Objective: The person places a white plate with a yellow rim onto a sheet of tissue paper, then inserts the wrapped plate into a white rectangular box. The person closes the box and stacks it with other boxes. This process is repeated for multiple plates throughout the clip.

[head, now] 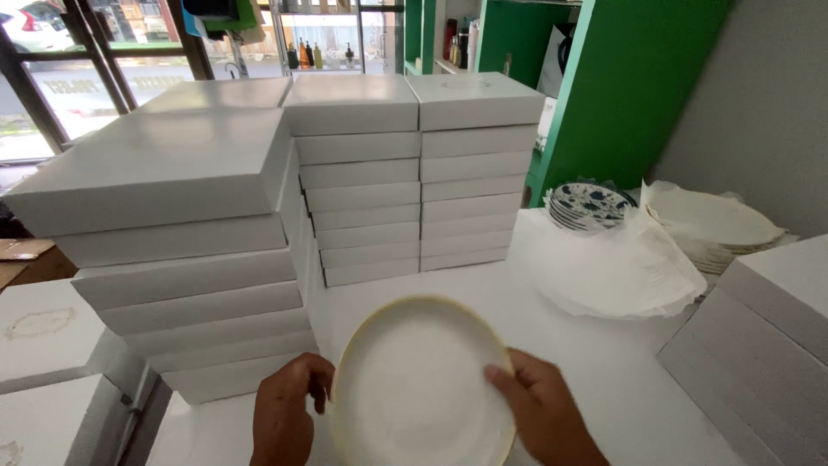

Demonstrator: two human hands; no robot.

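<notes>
Round white plate with a pale yellow rim (418, 384) sat low over the white table (604, 380), gripped at its edges by left hand (285, 414) and right hand (539, 410). Stacked flat white boxes (185, 224) stood behind; blue-patterned plates (589, 205) rested on white paper far right.

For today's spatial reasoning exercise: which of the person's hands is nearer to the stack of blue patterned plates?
Right. The right hand grips the white plate's right rim, below and left of the blue plates. The left hand holds the opposite rim, farther away.
</notes>
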